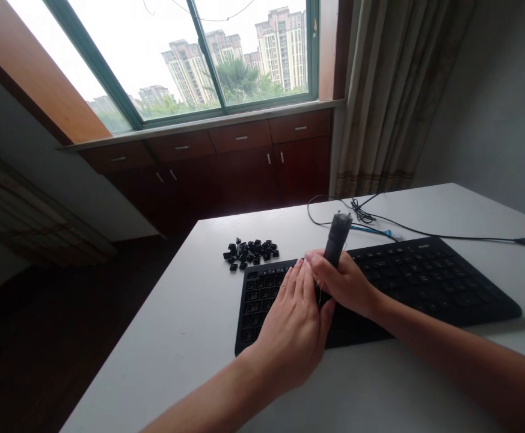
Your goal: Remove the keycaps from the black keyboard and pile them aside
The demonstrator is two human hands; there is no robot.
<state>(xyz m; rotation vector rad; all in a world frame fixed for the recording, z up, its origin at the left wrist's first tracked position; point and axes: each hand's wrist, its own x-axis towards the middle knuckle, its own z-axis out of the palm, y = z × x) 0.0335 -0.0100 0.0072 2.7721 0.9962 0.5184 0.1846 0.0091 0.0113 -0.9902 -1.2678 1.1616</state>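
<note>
A black keyboard lies across the white table, with keycaps off in its left part. My left hand rests flat on that part, fingers stretched out and close together. My right hand is closed around a dark grey, stick-like tool whose ragged end points up. Thin wire shows beside the fingers; the tool's lower end is hidden behind my hands. The two hands are side by side, nearly touching. Beyond the keyboard's left corner lies a loose pile of small black keycaps.
Behind the keyboard, a black cable runs across the white table, partly bundled. A slim blue item lies near it. Dark red cabinets stand under the window past the table's far edge.
</note>
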